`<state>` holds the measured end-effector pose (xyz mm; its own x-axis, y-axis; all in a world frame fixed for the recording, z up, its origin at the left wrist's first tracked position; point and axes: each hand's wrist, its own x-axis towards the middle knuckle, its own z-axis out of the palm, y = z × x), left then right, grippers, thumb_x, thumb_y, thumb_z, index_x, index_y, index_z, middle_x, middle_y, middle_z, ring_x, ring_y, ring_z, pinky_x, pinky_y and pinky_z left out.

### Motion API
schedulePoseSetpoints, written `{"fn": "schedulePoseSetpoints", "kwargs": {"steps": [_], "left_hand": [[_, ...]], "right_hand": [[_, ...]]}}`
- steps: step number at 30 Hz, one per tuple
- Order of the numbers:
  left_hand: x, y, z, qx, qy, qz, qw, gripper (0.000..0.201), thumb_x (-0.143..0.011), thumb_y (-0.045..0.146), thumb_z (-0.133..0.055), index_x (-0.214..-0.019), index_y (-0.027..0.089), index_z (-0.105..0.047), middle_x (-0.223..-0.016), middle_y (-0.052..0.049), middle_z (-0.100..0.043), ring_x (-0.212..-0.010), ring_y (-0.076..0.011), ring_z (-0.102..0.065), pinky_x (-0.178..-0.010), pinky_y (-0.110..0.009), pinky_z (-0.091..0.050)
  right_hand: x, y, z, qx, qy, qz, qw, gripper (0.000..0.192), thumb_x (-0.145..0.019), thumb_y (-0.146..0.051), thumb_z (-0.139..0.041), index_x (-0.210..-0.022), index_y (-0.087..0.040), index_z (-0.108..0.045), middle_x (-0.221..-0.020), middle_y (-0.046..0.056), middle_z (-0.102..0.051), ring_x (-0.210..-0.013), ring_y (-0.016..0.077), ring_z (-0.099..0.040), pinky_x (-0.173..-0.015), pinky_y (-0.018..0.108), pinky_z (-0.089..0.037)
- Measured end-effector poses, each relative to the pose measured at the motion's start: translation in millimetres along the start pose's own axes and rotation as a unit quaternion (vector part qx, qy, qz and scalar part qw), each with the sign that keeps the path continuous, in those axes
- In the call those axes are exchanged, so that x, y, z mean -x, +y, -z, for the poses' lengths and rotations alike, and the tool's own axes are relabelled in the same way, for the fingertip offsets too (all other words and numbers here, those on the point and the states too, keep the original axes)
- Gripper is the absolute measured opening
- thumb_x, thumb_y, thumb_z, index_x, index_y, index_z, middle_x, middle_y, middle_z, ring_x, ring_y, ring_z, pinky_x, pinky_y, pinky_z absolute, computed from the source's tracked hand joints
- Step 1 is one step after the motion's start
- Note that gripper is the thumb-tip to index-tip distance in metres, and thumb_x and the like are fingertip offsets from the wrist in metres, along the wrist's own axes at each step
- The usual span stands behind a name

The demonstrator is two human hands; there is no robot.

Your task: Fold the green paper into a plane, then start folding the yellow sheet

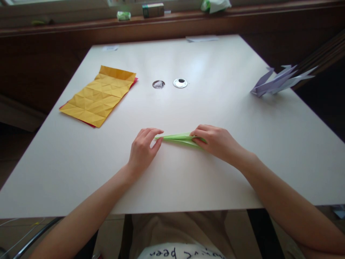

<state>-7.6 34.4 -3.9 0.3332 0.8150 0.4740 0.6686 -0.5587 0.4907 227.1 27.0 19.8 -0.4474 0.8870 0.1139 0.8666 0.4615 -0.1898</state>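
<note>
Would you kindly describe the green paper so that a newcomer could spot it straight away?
On the white table, look at the near middle, where the left hand and right hand meet. The green paper lies between them, folded into a thin pointed sliver, unlike the flat yellow sheet or the purple model.

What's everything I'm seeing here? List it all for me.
Table: one, white, fills the view.
Folded paper piece: one, light green, near table centre, held at both ends.
Creased paper sheet: one, yellow, left side, lying on a red sheet.
Folded paper models: a few, pale purple, right edge.
Round holes: two, table middle.
Small box: one, on the far ledge.
Left hand: pinching the green tip.
Right hand: pressing the other end.
</note>
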Motion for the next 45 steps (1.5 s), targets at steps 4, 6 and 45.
{"fn": "schedulePoseSetpoints", "kwargs": {"steps": [4, 6, 45], "left_hand": [[-3.7, -3.8, 3.7, 0.024, -0.023, 0.048, 0.998, 0.021, -0.078, 0.007, -0.049, -0.093, 0.019, -0.059, -0.090, -0.001, -0.064, -0.081, -0.0138, -0.057, -0.070, -0.026, -0.046], [-6.8, -5.3, 6.9, 0.057, -0.033, 0.079, 0.995, 0.025, -0.075, 0.003, -0.047, -0.092, 0.019, -0.059, -0.090, 0.000, -0.064, -0.078, -0.0118, -0.058, -0.066, -0.023, -0.045], [3.8, 4.9, -11.3, 0.047, -0.121, -0.001, 0.992, 0.006, -0.079, 0.019, -0.057, -0.080, 0.021, -0.063, -0.077, 0.000, -0.054, -0.077, -0.0137, -0.051, -0.068, -0.025, -0.043]], "right_hand": [[0.1, 1.3, -0.5, 0.002, 0.001, 0.007, 1.000, 0.014, -0.083, -0.018, -0.048, -0.085, -0.020, -0.062, -0.085, 0.000, -0.063, -0.074, 0.0115, -0.056, -0.055, 0.022, -0.034], [0.4, 1.8, -0.4, 0.002, 0.003, 0.006, 1.000, 0.014, -0.083, -0.018, -0.048, -0.084, -0.021, -0.062, -0.085, 0.000, -0.063, -0.073, 0.0112, -0.056, -0.055, 0.022, -0.034], [-0.4, -23.6, -21.4, -0.009, 0.075, 0.095, 0.993, 0.025, -0.088, -0.021, -0.040, -0.071, -0.016, -0.058, -0.071, 0.004, -0.059, -0.067, 0.0135, -0.050, -0.061, 0.025, -0.036]]}}
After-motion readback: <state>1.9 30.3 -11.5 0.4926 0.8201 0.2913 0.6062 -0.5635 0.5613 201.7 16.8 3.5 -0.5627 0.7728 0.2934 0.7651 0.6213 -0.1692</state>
